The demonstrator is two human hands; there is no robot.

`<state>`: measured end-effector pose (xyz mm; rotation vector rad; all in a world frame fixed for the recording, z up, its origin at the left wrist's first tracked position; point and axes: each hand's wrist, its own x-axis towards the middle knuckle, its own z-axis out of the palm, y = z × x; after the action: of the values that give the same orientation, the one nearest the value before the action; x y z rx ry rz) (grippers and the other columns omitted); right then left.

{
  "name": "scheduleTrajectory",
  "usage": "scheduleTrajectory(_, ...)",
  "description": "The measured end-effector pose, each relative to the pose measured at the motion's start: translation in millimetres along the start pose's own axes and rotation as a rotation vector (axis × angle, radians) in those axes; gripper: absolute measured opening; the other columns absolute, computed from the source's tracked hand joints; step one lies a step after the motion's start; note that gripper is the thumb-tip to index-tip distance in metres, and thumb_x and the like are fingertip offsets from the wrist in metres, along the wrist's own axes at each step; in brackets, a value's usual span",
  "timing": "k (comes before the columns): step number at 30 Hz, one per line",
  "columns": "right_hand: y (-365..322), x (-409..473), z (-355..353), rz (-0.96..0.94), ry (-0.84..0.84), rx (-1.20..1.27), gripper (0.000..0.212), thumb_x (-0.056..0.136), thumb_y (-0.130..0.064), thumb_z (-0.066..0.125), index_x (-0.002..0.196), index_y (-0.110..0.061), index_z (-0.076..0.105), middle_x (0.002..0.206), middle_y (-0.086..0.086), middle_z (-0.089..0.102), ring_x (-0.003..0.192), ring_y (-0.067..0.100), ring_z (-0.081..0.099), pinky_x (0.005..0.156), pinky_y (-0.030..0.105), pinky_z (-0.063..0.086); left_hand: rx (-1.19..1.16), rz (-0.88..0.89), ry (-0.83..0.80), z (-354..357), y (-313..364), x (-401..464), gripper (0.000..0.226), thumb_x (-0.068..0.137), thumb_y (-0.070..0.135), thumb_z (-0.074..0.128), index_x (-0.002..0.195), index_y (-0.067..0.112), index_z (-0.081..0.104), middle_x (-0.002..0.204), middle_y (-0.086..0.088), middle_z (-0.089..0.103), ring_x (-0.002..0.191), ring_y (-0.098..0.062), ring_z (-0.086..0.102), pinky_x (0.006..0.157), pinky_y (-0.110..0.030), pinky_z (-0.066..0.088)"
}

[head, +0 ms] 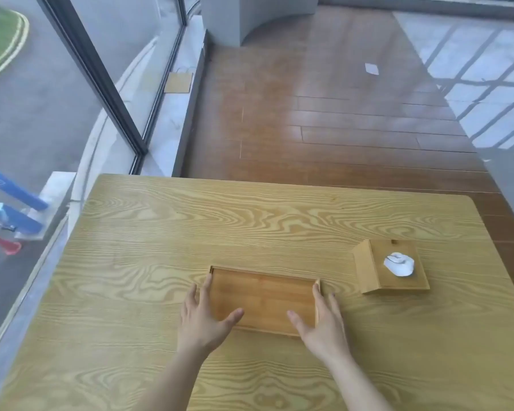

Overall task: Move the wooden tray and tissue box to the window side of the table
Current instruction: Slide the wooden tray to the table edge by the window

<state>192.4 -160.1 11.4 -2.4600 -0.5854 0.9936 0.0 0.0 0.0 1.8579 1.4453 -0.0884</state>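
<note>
Two bare hands bracket one wooden tray [263,301] near the middle of the table [161,232]. No brand, label or legible writing is visible on any item; a small mark on the blue objects [12,191] beyond the window glass [42,99] at far left is too blurred to read. Left hand [202,314]: fingers spread open, laid along the tray's left edge, thumb over the near edge, nothing clasped. Right hand [318,321]: likewise open, fingers along the tray's right edge, thumb over the tray floor. Tissue box [393,266]: stands on the table right of the tray, apart from it, untouched, white tissue [399,264] protruding from its top.
</note>
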Motion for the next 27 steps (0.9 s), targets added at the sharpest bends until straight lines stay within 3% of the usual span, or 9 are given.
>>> scheduleTrajectory(5,-1.9,6.3,8.5,0.073,-0.028,0.130,0.100,0.083,-0.062,0.073,0.163,-0.036,0.018,0.175,0.005,0.010,0.161,0.024,0.009,0.126,0.046,0.021,-0.212,-0.053,-0.072,6.9,-4.5,9.1,0.113,0.066,0.069,0.074,0.154,0.047,0.006,0.164,-0.006,0.009,0.152,-0.025,0.010,0.121,-0.048,0.020)
scheduleTrajectory(9,-1.6,8.6,18.1,0.092,-0.008,0.141,0.100,0.081,-0.060,0.076,0.162,-0.035,0.024,0.172,0.006,0.019,0.159,0.025,0.018,0.125,0.047,0.027,-0.213,-0.053,-0.064,8.4,-4.6,11.8,0.109,0.068,0.062,0.078,0.154,0.046,0.013,0.161,-0.003,0.020,0.149,-0.025,0.016,0.118,-0.047,0.027)
scheduleTrajectory(15,-9.5,8.7,22.5,0.112,0.063,0.156,0.088,0.082,-0.050,0.081,0.157,-0.025,0.041,0.157,0.005,0.040,0.149,0.023,0.036,0.117,0.038,0.035,-0.209,-0.050,-0.037,7.2,-4.3,12.0,0.106,0.067,0.057,0.081,0.153,0.044,0.020,0.156,-0.001,0.028,0.146,-0.022,0.021,0.114,-0.043,0.033)
scheduleTrajectory(21,-21.0,3.6,33.8,0.142,0.076,0.102,0.085,0.079,-0.047,0.085,0.152,-0.027,0.047,0.146,0.004,0.044,0.139,0.022,0.046,0.113,0.037,0.039,-0.121,-0.047,0.032,2.1,-17.0,10.9,0.106,0.061,0.061,0.081,0.149,0.050,0.023,0.148,0.001,0.034,0.140,-0.021,0.031,0.104,-0.043,0.045)
scheduleTrajectory(27,-47.9,-0.9,58.0,0.095,0.070,0.036,0.075,0.079,-0.040,0.086,0.146,-0.027,0.054,0.142,0.004,0.041,0.135,0.024,0.049,0.112,0.037,0.041,-0.086,-0.039,0.151,-20.0,-39.0,9.6,0.101,0.064,0.055,0.084,0.149,0.045,0.030,0.145,-0.002,0.035,0.136,-0.024,0.033,0.107,-0.038,0.039)
